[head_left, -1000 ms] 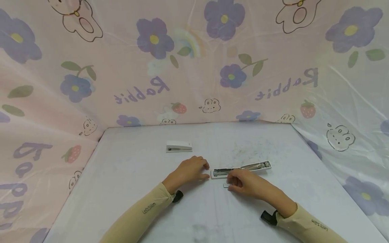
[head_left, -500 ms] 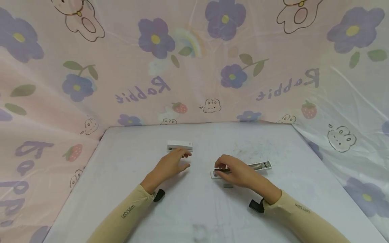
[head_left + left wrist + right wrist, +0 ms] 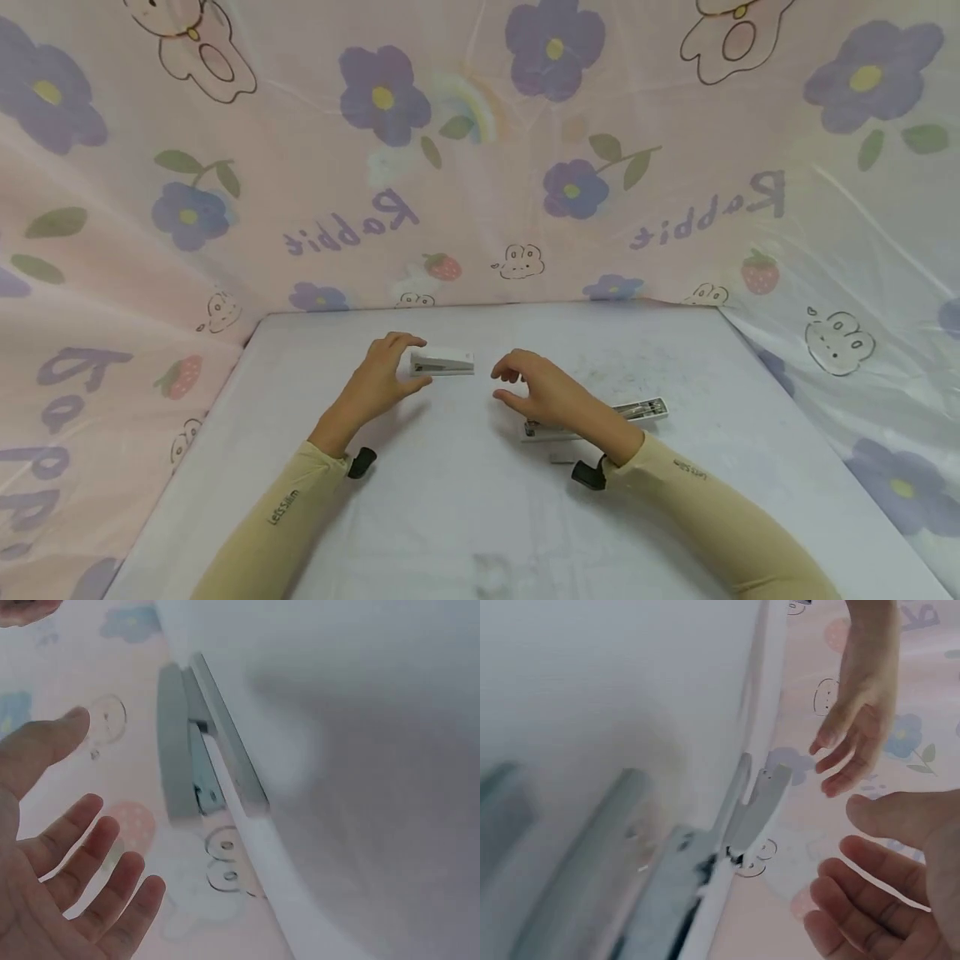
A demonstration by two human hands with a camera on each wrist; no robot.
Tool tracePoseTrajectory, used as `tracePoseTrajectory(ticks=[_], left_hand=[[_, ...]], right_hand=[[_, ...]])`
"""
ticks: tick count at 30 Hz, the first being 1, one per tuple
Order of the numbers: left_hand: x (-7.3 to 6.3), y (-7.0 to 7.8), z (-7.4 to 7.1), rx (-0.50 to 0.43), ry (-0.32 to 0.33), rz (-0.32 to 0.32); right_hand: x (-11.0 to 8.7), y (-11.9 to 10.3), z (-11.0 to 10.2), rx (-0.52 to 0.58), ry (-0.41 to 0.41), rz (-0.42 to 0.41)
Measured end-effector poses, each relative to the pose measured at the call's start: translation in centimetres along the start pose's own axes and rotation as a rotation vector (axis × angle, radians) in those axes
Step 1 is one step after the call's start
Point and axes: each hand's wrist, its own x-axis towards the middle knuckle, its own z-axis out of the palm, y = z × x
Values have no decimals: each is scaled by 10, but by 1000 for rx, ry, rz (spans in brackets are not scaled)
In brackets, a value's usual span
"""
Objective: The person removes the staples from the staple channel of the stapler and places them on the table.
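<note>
A small white stapler (image 3: 453, 357) sits on the table, showing its side and the gap under its top arm. At its left end is my left hand (image 3: 375, 377), thumb and fingers spread apart with nothing between them; the left wrist view also has the stapler (image 3: 174, 746) beyond the fingers. My right hand (image 3: 545, 385) is off the stapler's right end, fingers relaxed and holding nothing. Under that forearm lies a longer stapler (image 3: 642, 409), opened up with its metal inside showing and its middle hidden. A small grey staple strip (image 3: 561, 457) lies in front of it.
The white table (image 3: 450, 517) ends at a patterned cloth (image 3: 465, 208) that hangs behind it and along both sides. Black wrist cameras (image 3: 363, 463) are strapped under both sleeves.
My left hand has moved left and back to the small stapler's left end. My right hand has left the staple strip, passed over the opened stapler and moved toward the small stapler.
</note>
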Motion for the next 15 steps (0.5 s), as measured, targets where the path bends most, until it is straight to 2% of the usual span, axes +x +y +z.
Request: tracePoseTrajectory(ticks=[6,12,15], left_hand=[[4,-19,-5,-22,-42,-55],[12,-36,-7,-47,-108,-111],[19,-43,-6,-41,-147,-114]], right_hand=[[29,-8,4,-20,27,-23],[56,-15,14,-1,31,12],[66,-17,21,15,40,33]])
